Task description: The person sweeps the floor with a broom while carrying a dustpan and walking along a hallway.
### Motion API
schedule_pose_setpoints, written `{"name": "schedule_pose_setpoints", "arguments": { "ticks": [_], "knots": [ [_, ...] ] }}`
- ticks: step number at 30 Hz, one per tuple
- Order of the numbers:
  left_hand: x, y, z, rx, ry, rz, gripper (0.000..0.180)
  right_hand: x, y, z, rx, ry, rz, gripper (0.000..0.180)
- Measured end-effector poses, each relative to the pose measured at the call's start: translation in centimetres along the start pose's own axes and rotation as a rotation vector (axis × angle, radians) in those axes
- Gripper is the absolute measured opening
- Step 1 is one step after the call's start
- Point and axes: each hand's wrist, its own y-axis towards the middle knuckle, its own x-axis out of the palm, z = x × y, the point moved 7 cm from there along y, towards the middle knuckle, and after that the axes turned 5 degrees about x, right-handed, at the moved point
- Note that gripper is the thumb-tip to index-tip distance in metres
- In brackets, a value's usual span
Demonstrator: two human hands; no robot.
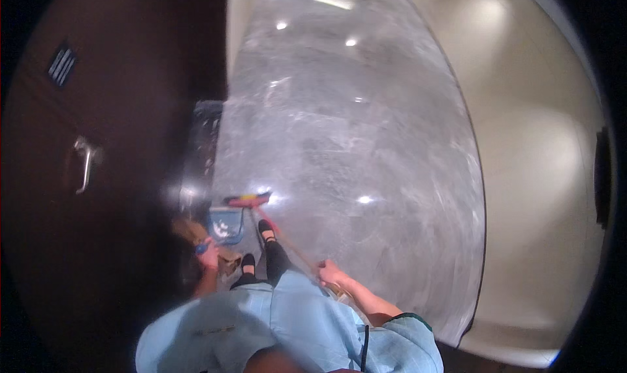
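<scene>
My right hand [332, 272] is closed around the long stick of a broom [248, 202], which slants down and forward to the left. Its red head, with a yellow band and dark bristles, rests at the floor just beyond a blue dustpan [226, 224]. Whitish bits lie in the pan. On the left, my left hand [209, 255] grips a blue handle end [202, 247], which looks like the dustpan's; the link between them is hard to make out. Brown, cardboard-like material [228, 260] shows beside that hand, partly hidden.
A dark door [130, 112] with a metal lever handle [85, 164] stands close on my left. The shiny grey floor [353, 144] stretches ahead. A cream wall [529, 177] curves along the right. My feet in dark shoes [264, 227] are near the dustpan.
</scene>
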Motion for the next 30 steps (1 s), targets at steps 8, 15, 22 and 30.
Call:
{"name": "schedule_pose_setpoints", "arguments": {
  "ticks": [8,15,22,30],
  "knots": [
    [5.4,-6.9,3.2,0.238,0.597,0.006,0.005,5.5,-12.2,8.2,-0.381,0.289,0.128,0.008],
    [14.7,-13.8,2.9,0.361,0.95,-0.315,0.007,8.2,-15.3,20.3,0.073,0.866,0.421,0.014],
    [12.2,-6.5,-4.0,-0.021,0.222,-0.607,0.009,14.5,-16.6,36.3,-0.166,0.806,0.828,0.016],
    [27.4,-27.1,-5.8,0.413,1.189,-0.871,0.006,23.3,-30.6,46.5,0.075,1.769,0.852,0.018]
  ]
}}
